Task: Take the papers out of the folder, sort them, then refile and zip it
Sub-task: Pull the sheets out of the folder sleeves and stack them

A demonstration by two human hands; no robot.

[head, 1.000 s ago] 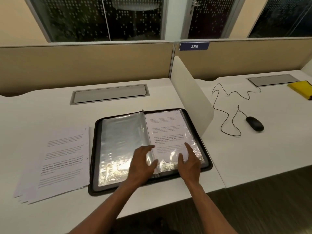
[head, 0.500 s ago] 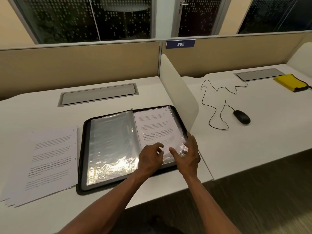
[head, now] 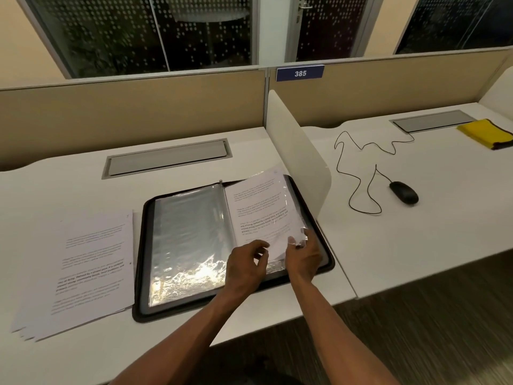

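A black zip folder [head: 324, 254] lies open on the white desk, with clear plastic sleeves [head: 191, 234] on its left half. On the right half a printed sheet [head: 261, 212] sits in a sleeve whose outer edge is lifted off the folder. My right hand [head: 304, 255] pinches the sleeve's lower right corner. Beside it, my left hand [head: 245, 269] has its fingers curled at the sheet's bottom edge, and its grip is unclear. A stack of several printed papers [head: 88, 268] lies on the desk left of the folder.
A white divider panel [head: 297, 151] stands right behind the folder's right edge. Beyond it lie a black mouse [head: 404, 191] with a looping cable and a yellow cloth [head: 487, 133]. A grey cable hatch [head: 166, 158] sits behind the folder. The desk's front edge is close.
Both hands moved to the right page's lower right corner. The sleeve with the sheet, flat before, now lifts at its outer edge. The view shifted as my head moved.
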